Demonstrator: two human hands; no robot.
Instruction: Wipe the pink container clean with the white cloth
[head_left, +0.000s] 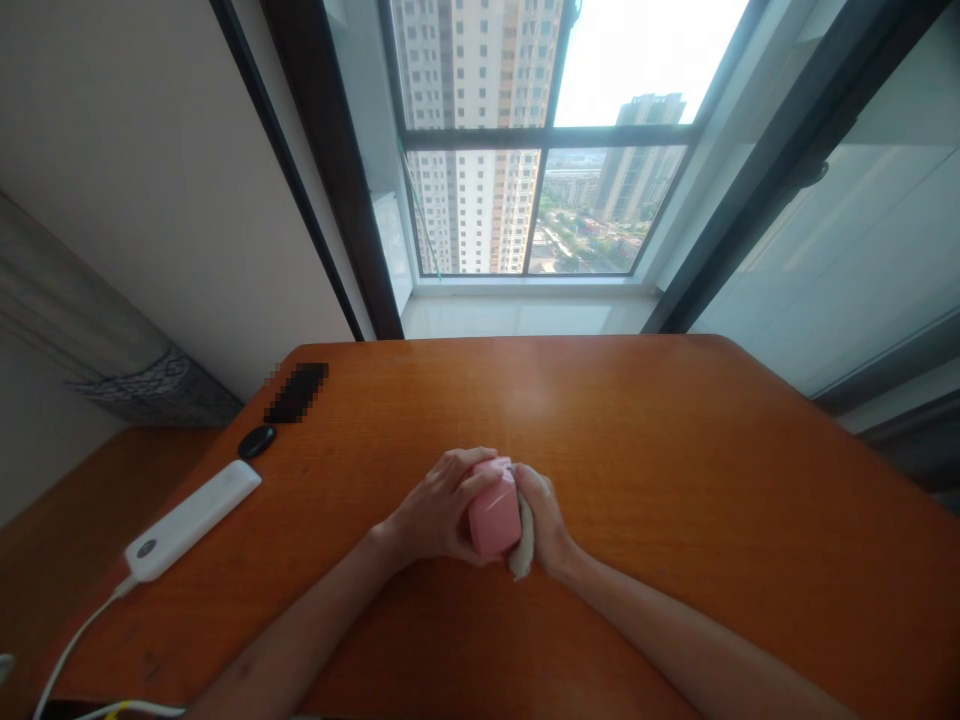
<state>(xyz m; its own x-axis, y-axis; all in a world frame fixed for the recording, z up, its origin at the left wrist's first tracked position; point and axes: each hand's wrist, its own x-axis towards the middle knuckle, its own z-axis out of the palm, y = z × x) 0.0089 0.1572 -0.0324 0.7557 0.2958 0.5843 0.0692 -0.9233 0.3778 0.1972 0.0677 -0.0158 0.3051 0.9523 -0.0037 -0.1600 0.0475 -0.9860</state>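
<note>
A small pink box-like object [495, 518] with a glossy surface is held above the near middle of the wooden table; its exact kind does not show. My left hand [442, 505] is closed around its left side, fingers over the top and thumb below. Against the right side of the pink object, my right hand [547, 520] presses a pale grey-white cloth [523, 545]. The cloth's lower end hangs down below the fingers. Most of my right fingers are hidden behind the cloth and the object.
On the table's [675, 450] left side lie a white power strip [195, 520] with a cable [79, 630], a black oval object [257, 441] and a dark, pixelated rectangular item [297, 392]. A window [544, 138] stands beyond the far edge. A curtain [112, 320] hangs at left.
</note>
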